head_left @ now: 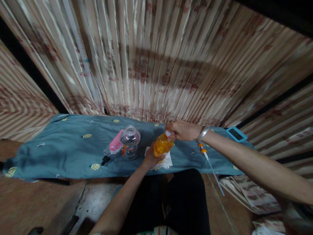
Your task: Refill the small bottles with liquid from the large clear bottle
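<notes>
My left hand [151, 159] is wrapped round the lower body of a clear bottle [162, 145] of orange-yellow liquid, tilted a little to the right. At its top, my right hand [181, 130] is closed on the white cap [169, 133]; whether the cap is loose cannot be made out. Beneath the bottle lies a white tissue [167, 162]. Left of my hands stands an uncapped clear plastic jar [130, 143]. Against it lies a clear bottle with a pink label [115, 143] and a black tip.
A teal patterned cloth [70, 143] covers the narrow table. On the right lie a pump nozzle [202, 150] with orange rings, its tube hanging over the front edge, and a blue-framed device [236, 133]. Pleated curtains [156, 65] hang close behind.
</notes>
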